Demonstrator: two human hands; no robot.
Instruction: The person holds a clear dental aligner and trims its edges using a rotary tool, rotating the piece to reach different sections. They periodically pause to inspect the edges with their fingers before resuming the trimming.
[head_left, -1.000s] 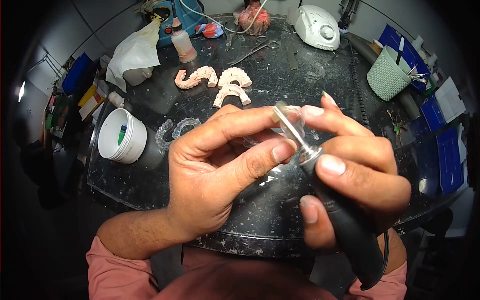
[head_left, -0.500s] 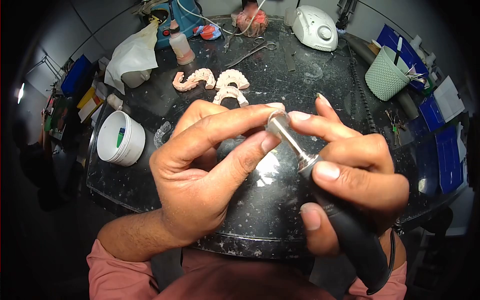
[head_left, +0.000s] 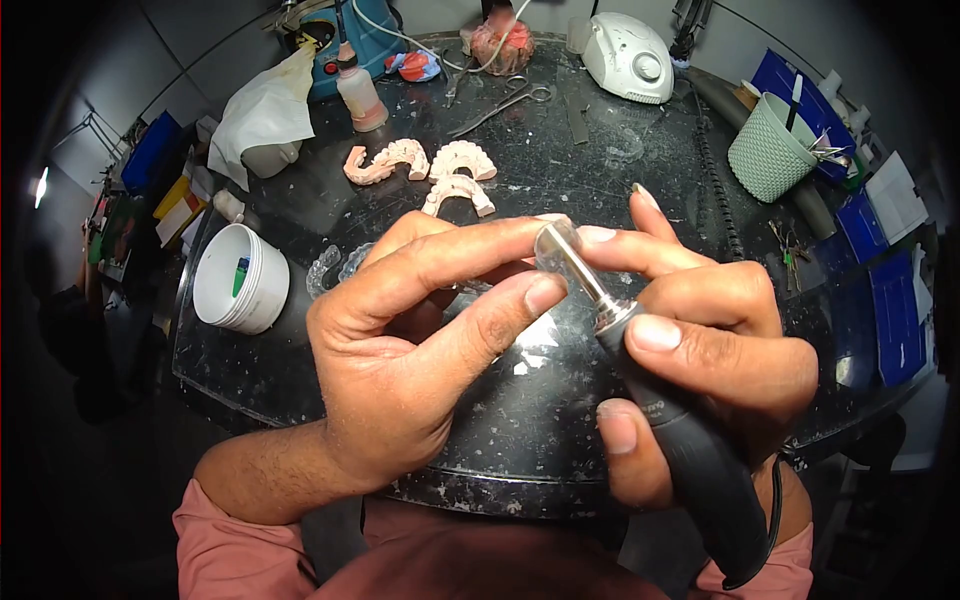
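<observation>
My right hand (head_left: pixel 710 340) is closed round a black rotary handpiece (head_left: pixel 700 460), whose metal shaft (head_left: pixel 585 270) points up and to the left. A clear, see-through piece (head_left: pixel 553 243) shows at the shaft's tip. My left hand (head_left: pixel 420 330) pinches the edge of this clear piece between thumb and fingers, and its other fingers are curled. The fingertips of both hands nearly meet at the tip. Just beyond them lie pale pink dental models (head_left: pixel 463 158). Clear aligner-like trays (head_left: pixel 322 270) lie behind my left hand, partly hidden.
On the left stands a white tub (head_left: pixel 262 290). A bottle (head_left: pixel 361 98), scissors (head_left: pixel 512 105) and a white control unit (head_left: pixel 628 58) are at the back. To the right are a green basket (head_left: pixel 770 150), keys (head_left: pixel 790 245) and a coiled cord (head_left: pixel 712 170).
My left hand has shifted slightly right and down. The clear piece has turned at the shaft's tip, and more of the trays shows behind my left hand.
</observation>
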